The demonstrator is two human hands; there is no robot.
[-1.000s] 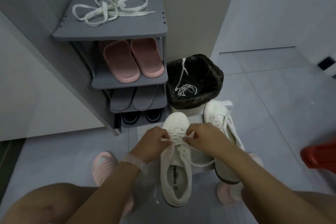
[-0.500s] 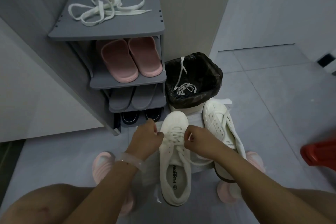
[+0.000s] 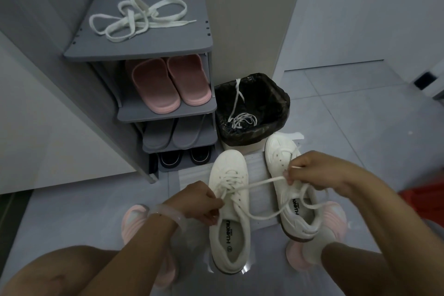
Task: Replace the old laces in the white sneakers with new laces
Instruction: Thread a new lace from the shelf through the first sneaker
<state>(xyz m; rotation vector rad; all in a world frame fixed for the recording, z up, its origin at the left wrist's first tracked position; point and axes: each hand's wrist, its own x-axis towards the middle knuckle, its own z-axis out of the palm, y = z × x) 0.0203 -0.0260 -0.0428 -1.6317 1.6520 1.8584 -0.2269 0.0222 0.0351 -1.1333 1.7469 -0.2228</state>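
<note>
Two white sneakers stand on the floor in front of me. The left sneaker [image 3: 228, 221] has a white lace [image 3: 254, 184] threaded through its eyelets. My left hand [image 3: 200, 202] pinches the lace beside the sneaker's left side. My right hand [image 3: 312, 172] pinches the other stretch of the same lace, pulled out to the right over the right sneaker [image 3: 283, 151]. A loop of the lace hangs across the right sneaker's opening. A loose white lace [image 3: 137, 19] lies on top of the grey shoe rack [image 3: 168, 50]. Another lace [image 3: 241, 119] lies in the bin.
The black-lined bin [image 3: 276, 113] stands just behind the sneakers, beside the rack. The rack holds pink slippers [image 3: 168, 84], grey slippers and dark shoes. My feet in pink slippers [image 3: 134, 223] flank the sneakers. A red object [image 3: 422, 202] sits at the right edge.
My right hand has pulled the lace out to the right, over the right sneaker. My left hand has dropped lower beside the left sneaker. The view has tilted slightly.
</note>
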